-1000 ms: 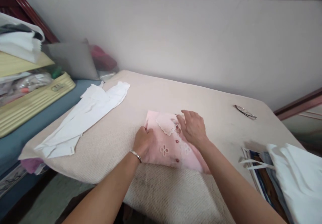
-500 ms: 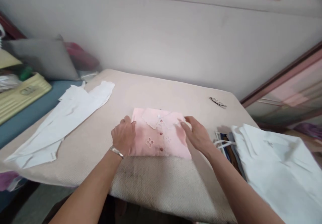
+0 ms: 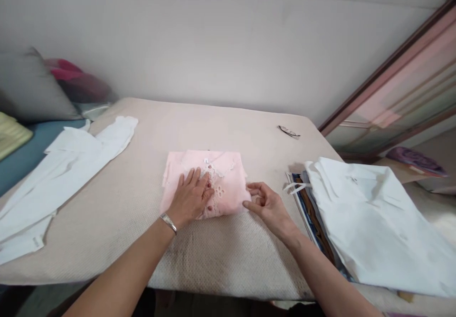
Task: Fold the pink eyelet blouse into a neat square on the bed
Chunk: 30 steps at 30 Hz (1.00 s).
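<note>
A folded pink blouse point(image 3: 228, 203) lies near the front of the covered bed, with red buttons down its middle, a lace-edged collar and a cut-out flower pattern. My left hand point(image 3: 190, 196), a silver band at its wrist, rests flat on the blouse with fingers spread over its left half. At the right edge, my right hand point(image 3: 265, 205) has its fingers curled and its thumb on the fabric, pinching the side of the blouse.
A white garment point(image 3: 89, 158) stretches along the left of the bed point(image 3: 213, 122). Eyeglasses point(image 3: 289, 132) lie at the back right. To the right, a large white cloth item point(image 3: 377, 226) covers part of a stack of folded dark clothes point(image 3: 313, 222). A grey cushion point(image 3: 32, 86) leans at the far left.
My left hand has gone from the blouse's left edge onto its top and flattened. My right hand has shifted down along the right edge. The view has turned right.
</note>
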{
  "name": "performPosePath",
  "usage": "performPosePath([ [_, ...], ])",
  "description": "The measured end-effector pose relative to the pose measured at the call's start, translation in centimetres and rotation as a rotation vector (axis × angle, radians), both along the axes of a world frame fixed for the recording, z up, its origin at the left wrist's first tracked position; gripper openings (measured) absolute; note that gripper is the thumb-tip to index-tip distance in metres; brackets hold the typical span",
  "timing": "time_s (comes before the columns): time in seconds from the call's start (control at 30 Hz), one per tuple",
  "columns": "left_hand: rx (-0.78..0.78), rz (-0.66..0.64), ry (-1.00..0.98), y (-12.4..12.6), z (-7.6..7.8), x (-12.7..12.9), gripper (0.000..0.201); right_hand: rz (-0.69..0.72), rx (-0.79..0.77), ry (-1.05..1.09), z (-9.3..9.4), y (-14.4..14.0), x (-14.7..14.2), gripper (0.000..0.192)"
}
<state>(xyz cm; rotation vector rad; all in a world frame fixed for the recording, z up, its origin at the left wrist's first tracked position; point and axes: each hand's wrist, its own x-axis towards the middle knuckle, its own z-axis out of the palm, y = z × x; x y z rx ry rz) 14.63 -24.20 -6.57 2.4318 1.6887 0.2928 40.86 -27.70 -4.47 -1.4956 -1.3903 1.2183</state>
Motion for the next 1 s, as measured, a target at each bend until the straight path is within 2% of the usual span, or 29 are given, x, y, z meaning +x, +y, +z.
performPosePath([
  [0.07, 0.002, -0.008, -0.004, 0.0, 0.2, -0.1, 0.062, 0.048, -0.017, 0.033, 0.3, -0.1, 0.0, 0.052],
  [0.2, -0.017, -0.019, 0.001, 0.0, 0.1, 0.0, 0.062, 0.195, -0.179, -0.001, 0.1, -0.4, 0.1, 0.056],
  [0.33, -0.038, -0.027, 0.024, 0.1, -0.5, -0.2, 0.063, 0.222, -0.264, -0.064, -0.6, -0.4, 0.5, 0.050],
  [0.47, -0.018, -0.042, 0.050, 0.3, -0.9, -0.3, 0.066, 0.206, -0.254, -0.149, -1.2, -0.2, 0.9, 0.035],
  [0.57, -0.012, -0.044, 0.067, 0.4, -1.2, -0.4, 0.066, 0.228, -0.262, -0.153, -1.1, 0.0, 0.8, 0.032],
  [0.77, 0.003, -0.061, 0.085, 0.4, -1.5, -0.5, 0.066, 0.082, -0.177, -0.143, -0.8, 0.2, 0.3, 0.026],
  [0.87, 0.008, -0.062, 0.085, 0.5, -1.6, -0.6, 0.067, 0.104, -0.124, -0.265, -1.0, 0.3, 0.6, 0.017],
  [1.0, -0.008, -0.057, 0.099, 0.4, -1.3, -0.6, 0.067, 0.122, -0.065, -0.567, -1.0, 0.6, 0.9, 0.013],
])
